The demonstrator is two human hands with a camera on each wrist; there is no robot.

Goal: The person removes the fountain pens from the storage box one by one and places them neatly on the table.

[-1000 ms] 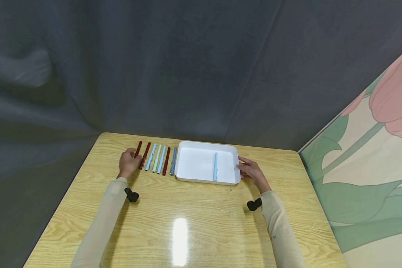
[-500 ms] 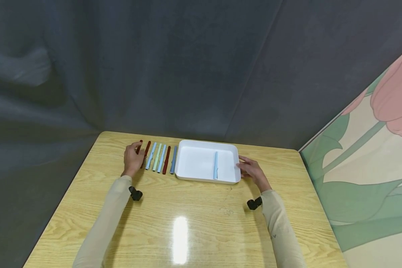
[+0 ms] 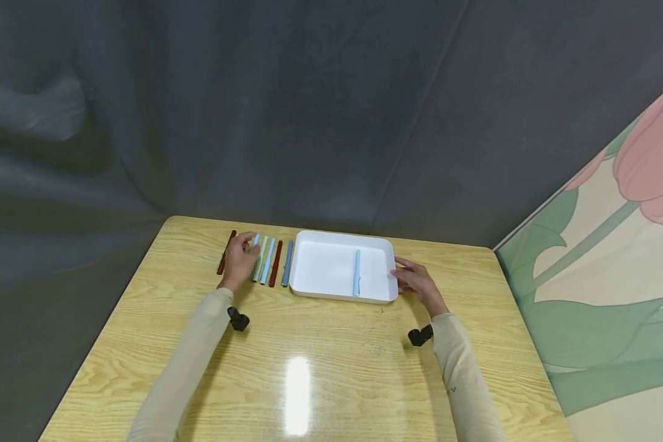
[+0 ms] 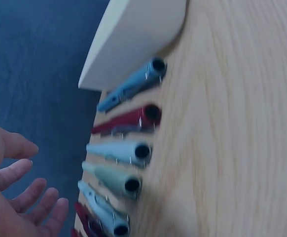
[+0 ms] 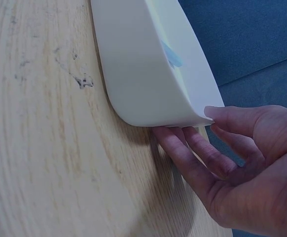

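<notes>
My left hand hovers over the left part of a row of capped pens, holding nothing. In the left wrist view its fingers are spread and loosely bent, apart from the pens. The row has dark red pens, light blue pens, a pale green pen and a darker blue pen. The hand hides part of the row in the head view. My right hand pinches the right end of a white tray, thumb on the rim, fingers against the outer wall. One light blue pen lies inside.
The wooden table extends toward the front, with a bright light reflection on it. A dark grey curtain hangs behind its back edge. To the right stands a panel with a flower print.
My left hand has moved right along the row, from the leftmost dark red pen toward the first light blue one. The right hand and the tray stay in place.
</notes>
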